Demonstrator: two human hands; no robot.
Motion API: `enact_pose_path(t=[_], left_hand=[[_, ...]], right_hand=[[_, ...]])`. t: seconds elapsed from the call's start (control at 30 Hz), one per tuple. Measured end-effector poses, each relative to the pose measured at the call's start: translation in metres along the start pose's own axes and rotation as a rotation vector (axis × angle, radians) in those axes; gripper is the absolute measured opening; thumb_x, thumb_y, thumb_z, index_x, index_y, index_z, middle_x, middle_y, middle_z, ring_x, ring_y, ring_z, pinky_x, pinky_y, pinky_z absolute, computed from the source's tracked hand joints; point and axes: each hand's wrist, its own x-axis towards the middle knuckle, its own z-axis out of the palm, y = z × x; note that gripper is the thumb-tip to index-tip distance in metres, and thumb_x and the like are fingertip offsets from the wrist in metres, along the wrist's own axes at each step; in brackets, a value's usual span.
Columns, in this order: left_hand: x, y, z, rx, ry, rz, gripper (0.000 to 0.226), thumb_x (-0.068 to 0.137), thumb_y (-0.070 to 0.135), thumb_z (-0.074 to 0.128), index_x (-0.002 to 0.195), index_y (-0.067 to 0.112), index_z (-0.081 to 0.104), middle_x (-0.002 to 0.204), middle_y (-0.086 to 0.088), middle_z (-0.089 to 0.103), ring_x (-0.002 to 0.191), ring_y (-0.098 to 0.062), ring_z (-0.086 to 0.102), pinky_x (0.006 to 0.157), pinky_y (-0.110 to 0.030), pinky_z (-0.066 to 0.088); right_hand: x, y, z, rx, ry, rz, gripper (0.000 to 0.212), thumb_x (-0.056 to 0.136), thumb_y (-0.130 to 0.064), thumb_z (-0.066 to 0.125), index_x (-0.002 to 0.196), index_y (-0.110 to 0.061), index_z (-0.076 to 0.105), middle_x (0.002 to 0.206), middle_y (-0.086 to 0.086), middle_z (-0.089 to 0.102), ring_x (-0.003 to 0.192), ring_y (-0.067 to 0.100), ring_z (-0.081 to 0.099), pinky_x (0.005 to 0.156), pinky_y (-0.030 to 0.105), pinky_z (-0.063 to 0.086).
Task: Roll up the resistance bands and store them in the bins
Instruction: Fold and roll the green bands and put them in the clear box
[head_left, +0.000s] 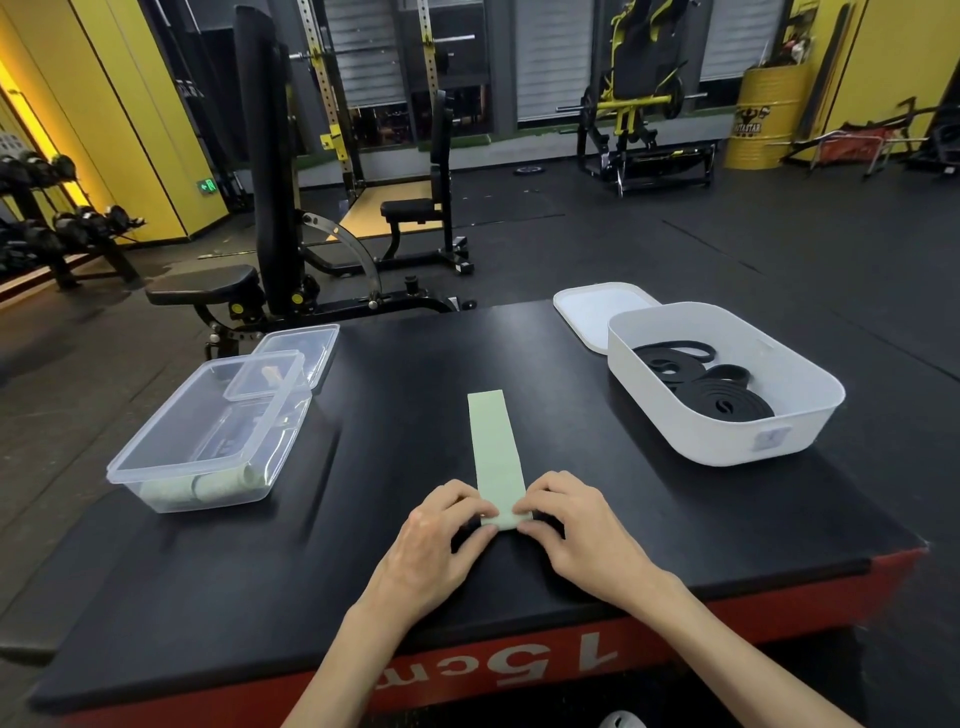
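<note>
Forearms enter from the bottom edge. The left hand (431, 540) and right hand (576, 530) meet at lower centre, and the fingertips and thumbs of both pinch the near, rolled-over end of the green band (493, 447). Its flat length runs up-frame on the black platform (363, 597). On the platform's red side I read "15cm" upside down, with the last letter partly behind the left arm. Right of centre — a white bin (727, 441) holds coiled black bands (717, 400); I cannot read its small front label (769, 439). A white lid (592, 312) is partly hidden behind it. Left of centre — a clear bin (156, 415) holds pale green rolls (218, 486), blurred through the wall. The yellow drum (763, 119) at upper right carries a logo that seems to end in "STAR"; the rest is illegible.
</note>
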Motion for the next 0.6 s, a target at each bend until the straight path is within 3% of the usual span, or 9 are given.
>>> enact_pose_path(t=[0.13,0.4,0.6], left_hand=[[0.0011,0.0003,-0.0002,0.01,0.009,-0.007,0.028,0.093,0.04,0.052,0.102,0.02,0.069,0.097,0.016,0.054,0.088,0.003,0.052,0.08,-0.011,0.042],[0.0006,-0.002,0.0,0.011,-0.044,-0.008,0.03,0.092,0.039,0.052,0.11,0.02,0.066,0.102,0.016,0.048,0.093,-0.002,0.053,0.083,-0.016,0.044],[0.0026,-0.0035,-0.0001,-0.022,-0.044,-0.021,0.031,0.095,0.039,0.05,0.111,0.019,0.067,0.1,0.016,0.05,0.086,0.0,0.053,0.08,-0.013,0.043]], right_hand=[[0.0016,0.002,0.0019,0.002,0.02,0.024,0.013,0.087,-0.017,0.068,0.098,-0.016,0.075,0.091,-0.006,0.064,0.086,0.01,0.057,0.077,0.024,0.049],[0.0011,0.0051,0.0035,-0.045,-0.014,0.035,0.025,0.089,-0.026,0.065,0.112,-0.018,0.071,0.097,-0.01,0.055,0.092,0.004,0.047,0.082,0.015,0.039],[0.0024,0.0046,0.0046,-0.055,-0.004,0.027,0.022,0.087,-0.014,0.067,0.109,-0.015,0.072,0.093,-0.007,0.056,0.087,0.008,0.049,0.078,0.019,0.042]])
